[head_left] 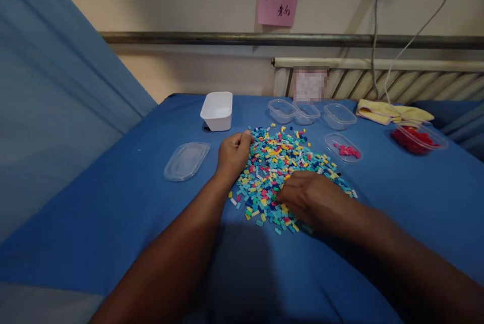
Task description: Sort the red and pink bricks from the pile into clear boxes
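A spread-out heap of small toy building bricks [280, 155] in teal, yellow, pink, white and dark blue lies on the blue cloth. At the heap's left edge is my left hand [234, 151], its fingers curled and the thumb pressed against them; what they hold, if anything, is hidden. My right hand [308, 195] reaches down over the near right part of the heap. Its fingertips are pinched together among the bricks, and I cannot make out what is between them. Beyond the heap to the right, a clear lid [355, 159] carries several pink bricks [348, 151].
A white tub [217, 107] stands at the back left, with a clear lid [187, 161] nearer me. Clear containers [339, 117] line the back. At the right are a container of red pieces [418, 138] and a yellow cloth [393, 112]. A radiator [416, 79] runs behind.
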A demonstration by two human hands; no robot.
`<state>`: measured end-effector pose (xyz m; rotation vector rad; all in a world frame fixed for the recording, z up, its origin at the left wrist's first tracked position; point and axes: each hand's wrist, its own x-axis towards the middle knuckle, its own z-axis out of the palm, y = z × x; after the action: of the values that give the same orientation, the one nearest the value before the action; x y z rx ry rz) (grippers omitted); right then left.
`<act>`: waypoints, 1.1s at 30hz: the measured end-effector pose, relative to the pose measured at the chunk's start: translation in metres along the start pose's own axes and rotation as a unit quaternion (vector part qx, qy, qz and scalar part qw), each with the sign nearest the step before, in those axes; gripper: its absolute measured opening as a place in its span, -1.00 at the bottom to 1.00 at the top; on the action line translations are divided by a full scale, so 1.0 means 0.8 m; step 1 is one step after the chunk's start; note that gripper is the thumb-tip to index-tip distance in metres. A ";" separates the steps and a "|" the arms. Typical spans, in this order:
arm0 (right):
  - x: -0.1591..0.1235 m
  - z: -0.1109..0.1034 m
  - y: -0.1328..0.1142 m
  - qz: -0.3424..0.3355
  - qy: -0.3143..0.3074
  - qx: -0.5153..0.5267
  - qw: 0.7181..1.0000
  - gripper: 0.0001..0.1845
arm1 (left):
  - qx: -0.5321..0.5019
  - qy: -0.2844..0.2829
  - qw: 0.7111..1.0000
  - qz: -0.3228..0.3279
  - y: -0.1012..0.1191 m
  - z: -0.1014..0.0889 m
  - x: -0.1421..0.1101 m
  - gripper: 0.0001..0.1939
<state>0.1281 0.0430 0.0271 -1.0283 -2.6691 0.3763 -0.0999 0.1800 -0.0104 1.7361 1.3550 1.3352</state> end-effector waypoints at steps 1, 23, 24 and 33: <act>0.001 -0.002 -0.004 0.009 -0.011 -0.018 1.000 -0.76 | 0.000 0.000 1.000 0.001 -0.001 0.000 0.000 -0.51; -0.064 -0.059 0.028 0.082 -0.021 0.135 0.987 -0.72 | -0.008 -0.010 1.000 0.004 0.006 0.001 0.000 -0.50; -0.063 -0.058 0.022 0.083 -0.040 0.135 0.987 -0.70 | -0.010 -0.009 1.000 0.005 0.006 0.001 0.001 -0.50; -0.046 -0.043 -0.003 0.140 -0.112 0.055 0.982 -0.80 | -0.003 -0.003 1.000 0.012 0.003 0.003 0.002 -0.52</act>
<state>0.1645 0.0211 0.0548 -1.4038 -2.6587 0.7278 -0.0969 0.1808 -0.0081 1.7556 1.3288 1.3463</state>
